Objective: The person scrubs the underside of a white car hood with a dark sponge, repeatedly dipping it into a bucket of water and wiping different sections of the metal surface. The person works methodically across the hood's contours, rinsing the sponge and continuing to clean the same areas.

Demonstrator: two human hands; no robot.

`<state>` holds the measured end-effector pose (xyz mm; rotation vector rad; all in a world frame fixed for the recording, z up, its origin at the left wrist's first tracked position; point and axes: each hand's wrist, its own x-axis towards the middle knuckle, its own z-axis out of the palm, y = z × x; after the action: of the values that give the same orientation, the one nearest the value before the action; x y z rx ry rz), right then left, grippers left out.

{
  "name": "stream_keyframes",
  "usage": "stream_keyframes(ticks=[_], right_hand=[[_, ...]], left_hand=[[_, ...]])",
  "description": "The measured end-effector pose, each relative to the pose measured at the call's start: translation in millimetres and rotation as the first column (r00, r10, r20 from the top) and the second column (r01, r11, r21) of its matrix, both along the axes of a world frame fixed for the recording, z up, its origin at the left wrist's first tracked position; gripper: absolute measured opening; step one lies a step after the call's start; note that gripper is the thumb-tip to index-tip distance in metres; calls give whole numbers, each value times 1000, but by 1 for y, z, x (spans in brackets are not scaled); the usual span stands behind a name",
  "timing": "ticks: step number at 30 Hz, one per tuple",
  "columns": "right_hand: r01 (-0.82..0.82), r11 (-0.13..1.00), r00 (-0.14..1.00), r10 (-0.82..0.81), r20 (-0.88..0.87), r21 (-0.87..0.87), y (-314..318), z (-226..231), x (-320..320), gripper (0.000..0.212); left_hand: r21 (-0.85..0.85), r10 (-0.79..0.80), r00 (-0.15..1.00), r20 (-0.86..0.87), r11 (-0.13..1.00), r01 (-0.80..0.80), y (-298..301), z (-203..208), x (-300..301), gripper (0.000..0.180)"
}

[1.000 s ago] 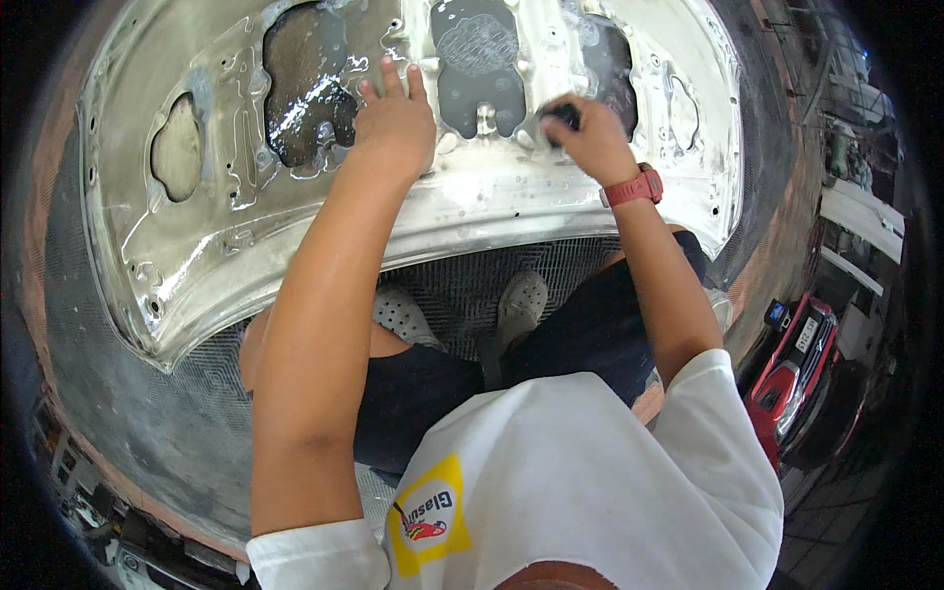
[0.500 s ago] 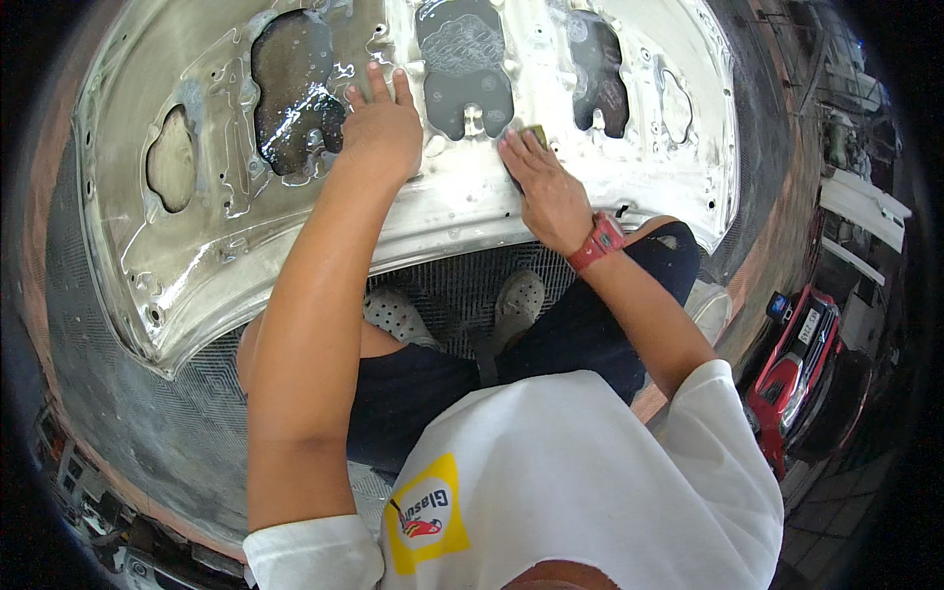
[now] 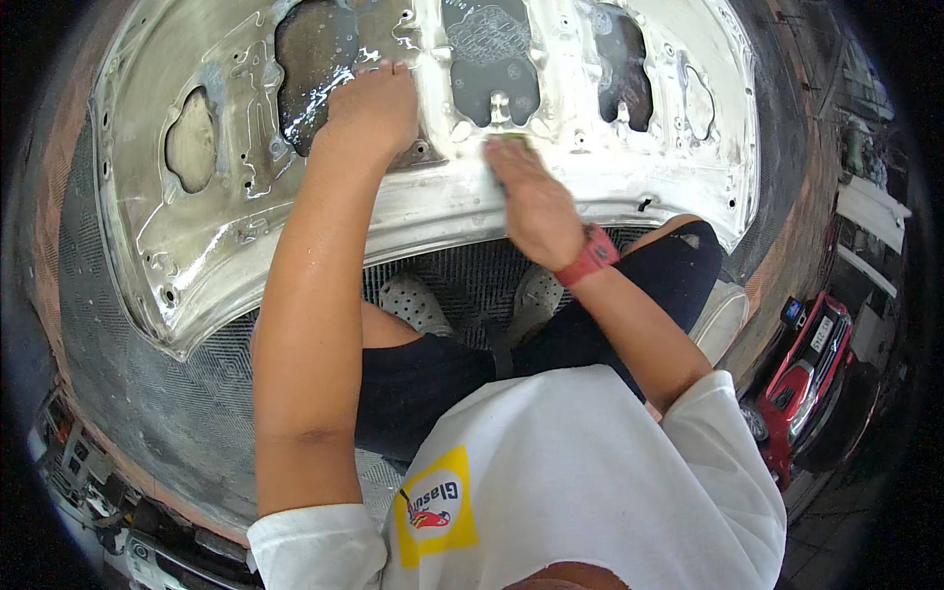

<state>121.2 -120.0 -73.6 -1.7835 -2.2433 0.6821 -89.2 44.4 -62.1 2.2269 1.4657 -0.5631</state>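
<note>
A car hood (image 3: 393, 206), whitish and wet, lies in front of me with its ribbed, cut-out side facing up. My left hand (image 3: 374, 106) rests on it beside the large left opening, fingertips bent over and nothing seen in its grasp. Near the lower end of the middle opening, my right hand (image 3: 536, 202) presses a small yellow-green pad (image 3: 515, 141) against the metal. Fingers cover most of the pad, and motion blurs this hand. A red watch (image 3: 594, 256) is on my right wrist.
My feet in clogs (image 3: 417, 303) and my bent knees are close to the hood's near edge. Patterned dark matting (image 3: 147, 393) lies beneath. A red car (image 3: 801, 383) stands at the right, and car parts (image 3: 870, 221) lie farther up that side.
My right hand has slid the pad slightly left and toward me over the hood. The left hand's fingers have gone from spread to more bent. The whole view has shifted a little.
</note>
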Motion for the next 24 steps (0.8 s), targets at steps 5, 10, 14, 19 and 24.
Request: stream_keyframes(ticks=[5, 10, 14, 19, 24], right_hand=[[3, 988, 999, -9, 34, 152, 39, -29, -58, 61], [-136, 989, 990, 133, 55, 61, 21, -4, -6, 54], [33, 995, 981, -51, 187, 98, 38, 22, 25, 49], [-23, 994, 972, -2, 235, 106, 34, -23, 15, 66], [40, 983, 968, -83, 238, 180, 47, -39, 1, 66]], left_hand=[[13, -5, 1000, 14, 1000, 5, -5, -2, 3, 65], [1, 14, 1000, 13, 1000, -14, -9, -1, 3, 69], [-12, 60, 997, 38, 998, -60, -10, -1, 5, 64], [-3, 22, 1000, 13, 1000, -22, -12, 3, 12, 65], [15, 39, 999, 12, 999, -39, -13, 1, 10, 63]])
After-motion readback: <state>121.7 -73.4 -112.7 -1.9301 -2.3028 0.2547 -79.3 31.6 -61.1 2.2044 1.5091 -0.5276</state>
